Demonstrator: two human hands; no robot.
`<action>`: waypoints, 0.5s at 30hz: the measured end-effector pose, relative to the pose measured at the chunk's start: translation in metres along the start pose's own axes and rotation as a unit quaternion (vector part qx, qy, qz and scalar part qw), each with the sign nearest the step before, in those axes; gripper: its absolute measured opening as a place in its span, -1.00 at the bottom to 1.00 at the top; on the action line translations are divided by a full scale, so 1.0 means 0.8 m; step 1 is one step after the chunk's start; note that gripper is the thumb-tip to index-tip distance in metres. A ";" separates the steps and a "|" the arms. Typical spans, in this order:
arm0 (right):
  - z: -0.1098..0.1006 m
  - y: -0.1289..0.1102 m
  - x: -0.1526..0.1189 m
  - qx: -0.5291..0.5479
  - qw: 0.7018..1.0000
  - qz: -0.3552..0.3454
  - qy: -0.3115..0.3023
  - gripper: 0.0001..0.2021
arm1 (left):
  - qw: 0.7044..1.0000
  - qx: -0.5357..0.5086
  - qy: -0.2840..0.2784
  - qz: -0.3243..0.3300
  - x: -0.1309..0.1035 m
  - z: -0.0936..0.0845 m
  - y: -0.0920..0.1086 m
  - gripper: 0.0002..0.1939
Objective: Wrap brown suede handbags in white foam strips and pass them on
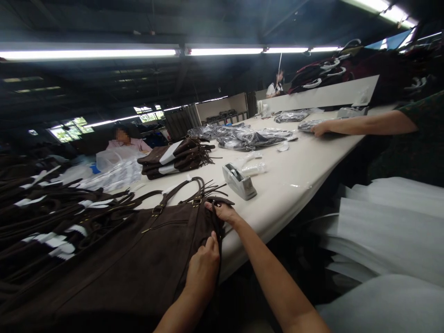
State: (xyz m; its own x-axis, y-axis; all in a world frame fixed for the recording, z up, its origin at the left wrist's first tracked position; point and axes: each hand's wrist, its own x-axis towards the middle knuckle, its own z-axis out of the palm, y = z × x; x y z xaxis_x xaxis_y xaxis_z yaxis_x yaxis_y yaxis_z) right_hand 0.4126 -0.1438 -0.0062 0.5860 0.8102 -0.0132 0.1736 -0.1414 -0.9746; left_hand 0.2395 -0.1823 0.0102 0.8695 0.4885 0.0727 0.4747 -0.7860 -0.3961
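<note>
A large dark brown handbag (pixel 128 263) lies on the table in front of me, with its buckled handles (pixel 180 189) and a zipped pocket facing up. My right hand (pixel 222 212) is closed on its upper corner, thumb on top, beside the strap end. Lower on the same side edge, my left hand (pixel 203 263) is closed with the fingers curled against the bag. Part of the fingers of both hands is hidden by the bag. Just beyond my right hand stands a grey tape dispenser (pixel 239 180).
Stacked brown bags (pixel 173 159) lie ahead, more brown bags (pixel 41 231) at left. Plastic-wrapped bags (pixel 256 138) rest along the white table (pixel 291 173). A co-worker's hand (pixel 321 128) touches a wrapped one at right. White sheets (pixel 388 236) are piled at lower right. Two people sit farther off.
</note>
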 end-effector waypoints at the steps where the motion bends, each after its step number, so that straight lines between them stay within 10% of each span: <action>1: 0.005 -0.003 -0.002 -0.033 0.999 0.000 0.016 -0.48 | 1.000 0.012 0.015 0.000 -0.001 0.003 0.003 -0.39; 8: 0.028 -0.007 -0.011 -0.144 0.984 0.011 0.101 -0.59 | 0.995 0.036 0.090 0.011 -0.002 0.025 0.009 -0.41; 15: 0.025 0.027 0.013 -0.006 0.990 -0.036 0.133 -0.78 | 0.981 -0.116 0.154 -0.023 -0.046 0.029 0.002 -0.41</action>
State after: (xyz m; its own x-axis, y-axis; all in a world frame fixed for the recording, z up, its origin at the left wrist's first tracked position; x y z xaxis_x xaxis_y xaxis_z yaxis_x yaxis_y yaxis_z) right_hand 0.4066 -0.1272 -0.0319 0.7593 0.6401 0.1171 0.2314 -0.0974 -0.9680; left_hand 0.2050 -0.1929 -0.0142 0.8301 0.4154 0.3720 0.5009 -0.8486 -0.1702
